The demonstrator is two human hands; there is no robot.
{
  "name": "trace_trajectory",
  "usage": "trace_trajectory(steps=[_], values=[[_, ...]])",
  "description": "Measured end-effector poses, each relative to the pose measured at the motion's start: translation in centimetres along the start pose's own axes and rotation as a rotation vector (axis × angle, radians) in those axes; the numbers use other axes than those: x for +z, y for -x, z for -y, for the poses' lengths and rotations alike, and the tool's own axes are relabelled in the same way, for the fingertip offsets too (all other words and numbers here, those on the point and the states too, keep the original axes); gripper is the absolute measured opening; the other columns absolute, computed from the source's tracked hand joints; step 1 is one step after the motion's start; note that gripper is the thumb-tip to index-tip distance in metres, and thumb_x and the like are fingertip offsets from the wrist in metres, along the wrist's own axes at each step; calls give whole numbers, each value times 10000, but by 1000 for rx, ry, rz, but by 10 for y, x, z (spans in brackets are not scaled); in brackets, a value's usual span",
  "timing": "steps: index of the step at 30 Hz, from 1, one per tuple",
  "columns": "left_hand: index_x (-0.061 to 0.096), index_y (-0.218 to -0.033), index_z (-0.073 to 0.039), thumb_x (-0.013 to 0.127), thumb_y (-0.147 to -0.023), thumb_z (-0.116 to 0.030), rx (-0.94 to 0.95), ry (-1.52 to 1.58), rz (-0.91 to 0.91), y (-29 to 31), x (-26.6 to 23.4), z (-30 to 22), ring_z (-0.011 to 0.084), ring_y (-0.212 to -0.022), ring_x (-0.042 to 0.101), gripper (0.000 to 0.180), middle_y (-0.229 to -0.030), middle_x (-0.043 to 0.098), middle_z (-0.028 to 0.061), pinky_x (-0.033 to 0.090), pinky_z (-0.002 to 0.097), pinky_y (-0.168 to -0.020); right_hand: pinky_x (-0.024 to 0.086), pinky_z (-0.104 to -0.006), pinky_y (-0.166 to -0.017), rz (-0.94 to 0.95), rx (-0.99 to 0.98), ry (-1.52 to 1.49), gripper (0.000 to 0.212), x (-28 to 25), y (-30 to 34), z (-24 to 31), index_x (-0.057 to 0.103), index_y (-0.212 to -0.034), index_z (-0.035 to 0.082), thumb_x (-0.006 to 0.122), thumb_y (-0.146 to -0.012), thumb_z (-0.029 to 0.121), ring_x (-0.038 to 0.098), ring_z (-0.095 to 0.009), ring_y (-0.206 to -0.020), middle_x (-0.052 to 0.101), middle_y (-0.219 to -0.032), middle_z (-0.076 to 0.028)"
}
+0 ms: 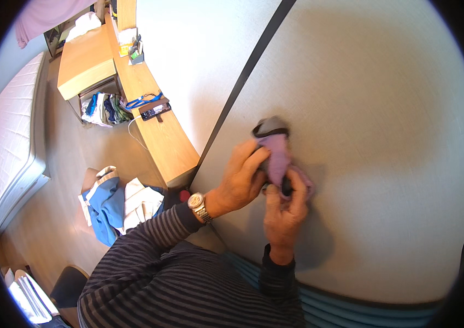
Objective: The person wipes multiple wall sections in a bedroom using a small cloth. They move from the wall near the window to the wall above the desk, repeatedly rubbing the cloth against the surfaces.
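Both of my hands grip a small piece of purple, grey and black cloth that looks like a sock (276, 153). Its grey end with a dark band points away from me, and the purple part runs down between my fingers. My left hand (241, 177), below a metal wristwatch (196, 203), pinches it from the left side. On the near right, my right hand (285, 218) holds a lower fold between thumb and fingers. Parts of the cloth are hidden by my fingers, and its far end is slightly blurred. Beneath it spreads a wide pale grey surface (374, 164).
At left, a wooden desk (169, 150) carries a phone (156, 109) and a blue lanyard (144, 100). Blue and white folded clothes (106, 205) lie below it. Farther left are a clothes-filled basket (103, 109), a mattress (13, 136) and a dark chair (69, 285).
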State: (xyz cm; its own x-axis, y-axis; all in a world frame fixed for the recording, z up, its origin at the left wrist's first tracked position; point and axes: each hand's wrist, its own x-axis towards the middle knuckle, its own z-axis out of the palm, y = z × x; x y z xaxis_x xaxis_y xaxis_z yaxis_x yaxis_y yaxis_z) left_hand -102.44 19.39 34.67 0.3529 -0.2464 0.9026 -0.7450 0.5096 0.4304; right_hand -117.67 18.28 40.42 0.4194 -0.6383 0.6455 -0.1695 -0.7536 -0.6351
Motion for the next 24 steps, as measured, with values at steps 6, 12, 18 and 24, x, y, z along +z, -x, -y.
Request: trace_trajectory(steps=[6, 12, 18, 24], values=[[597, -1425, 37, 691, -873, 101, -173, -6, 73, 51, 8, -37, 460, -1230, 612, 564, -1433, 591, 273, 507, 514, -1076, 596, -356, -998, 31, 183, -182, 427, -18, 43, -15, 656, -1428, 5, 761, -1017, 51, 706, -265, -1232, 696, -1400, -180], [719, -1303, -1, 812, -760, 13, 79, 75, 75, 23, 44, -97, 444, -1254, 623, 550, -1477, 600, 265, 549, 536, -1035, 546, -398, -1081, -177, 106, -219, 436, -97, 84, -17, 591, -1462, -20, 699, -1042, 24, 615, -276, -1277, 590, -1464, -211], [729, -1309, -71, 816, -906, -231, 416, 354, 27, -17, 116, -180, 354, -1185, 601, 442, -1472, 613, 188, 547, 476, -955, 466, -476, -1218, -500, -39, 602, 604, -193, 132, -6, 482, -1613, -2, 724, -1075, 125, 550, -403, -1452, 489, -1627, -272], [708, -1316, -74, 739, -999, -292, 572, 526, 14, -29, 165, -257, 316, -1110, 592, 386, -1383, 629, 157, 500, 424, -850, 487, -474, -1214, -757, -22, 1071, 600, -244, 143, 8, 422, -1687, 1, 578, -1177, 277, 561, -375, -1487, 466, -1670, -272]])
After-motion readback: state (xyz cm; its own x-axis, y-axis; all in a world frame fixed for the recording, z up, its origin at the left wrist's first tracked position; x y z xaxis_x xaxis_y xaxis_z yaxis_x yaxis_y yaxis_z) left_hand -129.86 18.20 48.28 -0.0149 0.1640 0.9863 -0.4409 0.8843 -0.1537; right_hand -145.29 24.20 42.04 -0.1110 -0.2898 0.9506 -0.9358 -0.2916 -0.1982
